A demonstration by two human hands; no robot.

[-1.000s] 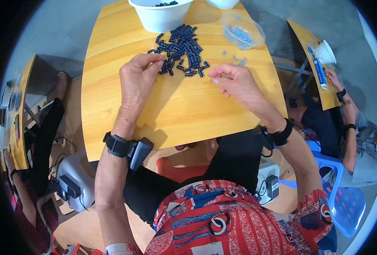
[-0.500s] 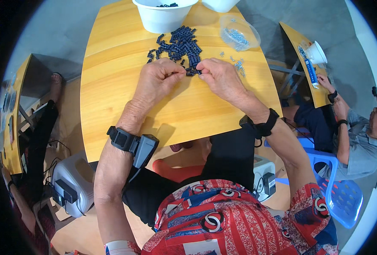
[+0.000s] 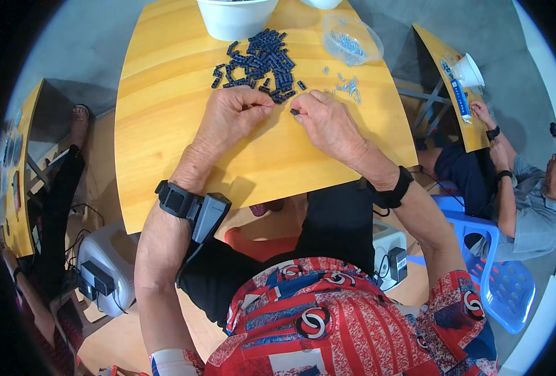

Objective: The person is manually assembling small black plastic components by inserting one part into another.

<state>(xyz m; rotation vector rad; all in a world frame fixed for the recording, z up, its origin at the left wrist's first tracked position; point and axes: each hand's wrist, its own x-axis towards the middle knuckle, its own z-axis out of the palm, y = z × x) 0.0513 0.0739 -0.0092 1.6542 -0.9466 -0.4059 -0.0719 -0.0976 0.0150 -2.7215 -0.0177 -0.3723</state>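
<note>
My right hand [image 3: 329, 122] pinches a small black plastic piece [image 3: 295, 112], whose end pokes out from the fingertips. To its left, my left hand [image 3: 235, 118] has thumb and forefinger pressed together; anything between them is too small to make out. The two hands are a little apart above the wooden table [image 3: 196, 62]. Just beyond them lies a heap of black plastic pieces [image 3: 262, 59], its near edge close to my fingertips. Small silvery screws [image 3: 349, 88] are scattered right of the heap, past my right hand.
A white tub [image 3: 240, 24] stands behind the heap, with another white container [image 3: 322, 2] beside it. A clear plastic bowl [image 3: 373, 53] holds more screws. At right, a person [image 3: 522, 200] sits by another table, near a blue plastic chair [image 3: 507, 276]. Another person's leg [image 3: 58, 200] shows at left.
My right hand has drawn slightly back from the heap, with a black piece now showing in its fingertips. My left hand stays pinched in nearly the same place. The view has shifted slightly.
</note>
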